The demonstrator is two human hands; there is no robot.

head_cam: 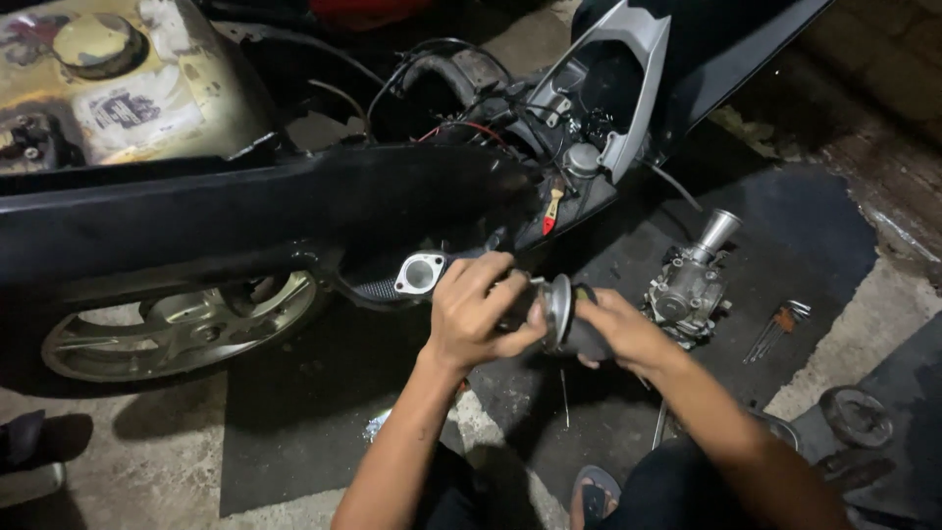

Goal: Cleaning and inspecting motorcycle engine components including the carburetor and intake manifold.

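Both my hands meet in the middle of the view over a black rubber intake hose with a metal clamp ring. My left hand grips the ring end with curled fingers. My right hand wraps the dark hose body from the right. Just left of my hands, a metal intake flange with a round hole sticks out under the black motorcycle body. A metal carburetor lies on the dark floor mat to the right of my right hand.
The motorcycle's wheel sits at left. A fuel tank with a round cap is at upper left. A set of hex keys lies on the mat's right edge. A thin tool lies below my hands. My sandal shows at the bottom.
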